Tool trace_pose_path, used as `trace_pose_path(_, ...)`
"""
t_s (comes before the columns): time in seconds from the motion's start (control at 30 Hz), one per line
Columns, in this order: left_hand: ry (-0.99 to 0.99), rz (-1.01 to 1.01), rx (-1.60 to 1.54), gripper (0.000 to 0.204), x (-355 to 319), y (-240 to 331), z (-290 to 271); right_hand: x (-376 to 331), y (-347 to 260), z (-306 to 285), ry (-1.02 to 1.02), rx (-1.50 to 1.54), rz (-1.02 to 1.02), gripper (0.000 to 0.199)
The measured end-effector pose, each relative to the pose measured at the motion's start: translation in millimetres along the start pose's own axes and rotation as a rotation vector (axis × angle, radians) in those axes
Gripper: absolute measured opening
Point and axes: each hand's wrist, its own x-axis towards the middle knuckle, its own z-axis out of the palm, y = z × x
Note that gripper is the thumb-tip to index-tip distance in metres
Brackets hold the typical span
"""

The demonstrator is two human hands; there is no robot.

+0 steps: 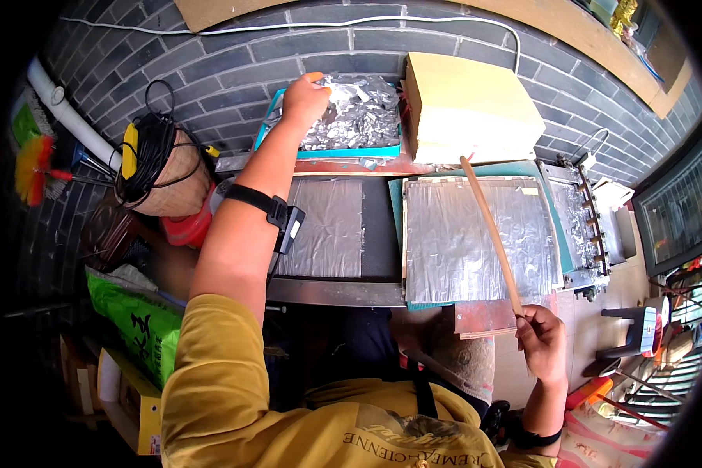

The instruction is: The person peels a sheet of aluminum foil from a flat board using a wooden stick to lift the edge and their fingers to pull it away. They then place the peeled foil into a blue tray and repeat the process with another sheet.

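Pinching the near end of a stick [491,231] between thumb and fingers, the right hand [541,337] was just past the near right corner of a foil sheet [472,246]. The stick slanted up and to the left over that sheet, its far tip by the front of a yellow stack [476,101]; whether they touched could not be told. The foil sheet lay on a green mat [552,199] on the counter [339,294].

The left hand [304,103], with orange covers on its fingertips, was at the left part of a blue tray [351,154] full of foil scraps [360,117]. Its fingers were partly hidden, so I could not tell whether they were gripping a scrap. A black strap [249,200] ringed the left forearm. Nearer the body, a second sheet [324,234] lay left of the first. Behind the tray and stack rose a grey brick wall [304,47].
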Motion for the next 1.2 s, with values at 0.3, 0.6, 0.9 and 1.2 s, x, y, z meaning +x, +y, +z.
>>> trace_pose_path(0.3, -0.171, 0.314, 0.215, 0.046, -24.4, 25.9, 27.9, -0.4, 0.6, -0.1, -0.004, -0.013, 0.013, 0.01)
trace_pose_path(0.6, -0.56, 0.47, 0.445, 0.051, -57.0, 50.5, 62.4, -2.8, 4.5, 0.1, 0.027, -0.001, 0.006, 0.008)
trace_pose_path(0.9, -0.424, 0.306, 0.195, 0.046, -45.6, 38.4, 61.6, -4.4, 4.1, -2.7, 0.035, 0.018, 0.004, 0.008)
trace_pose_path(1.2, -0.421, -0.026, -0.248, 0.051, -39.7, 59.8, 25.5, -4.8, 3.7, -0.3, 0.016, 0.025, -0.044, 0.008)
